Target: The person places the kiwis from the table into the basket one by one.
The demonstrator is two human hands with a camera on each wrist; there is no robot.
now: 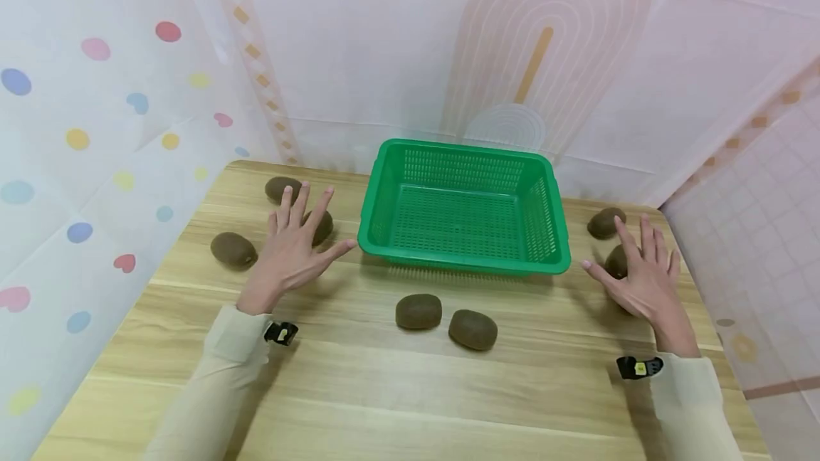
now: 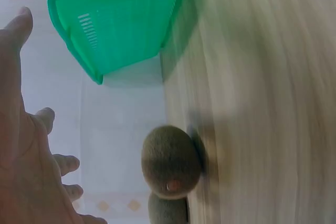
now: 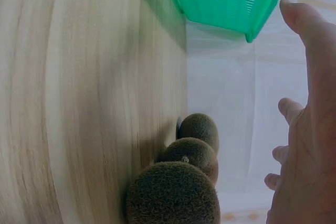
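Observation:
An empty green plastic basket [image 1: 463,260] stands at the middle back of the wooden table [image 1: 384,390]. My left hand [image 1: 300,242] hovers left of it, open with fingers spread, over a brown kiwi [image 1: 322,226]; the left wrist view shows that hand [image 2: 26,156], the kiwi [image 2: 170,163] and the basket [image 2: 115,19]. Two more kiwis [image 1: 284,188] [image 1: 233,250] lie nearby. My right hand [image 1: 634,272] hovers open right of the basket above a kiwi [image 1: 616,262], with another kiwi [image 1: 605,223] behind. In the right wrist view the hand [image 3: 310,129] is beside three kiwis [image 3: 173,195].
Two kiwis [image 1: 418,311] [image 1: 472,329] lie side by side in front of the basket, between my arms. Patterned curtain walls [image 1: 96,126] close in the table at the left, back and right. Bare wood stretches along the near edge.

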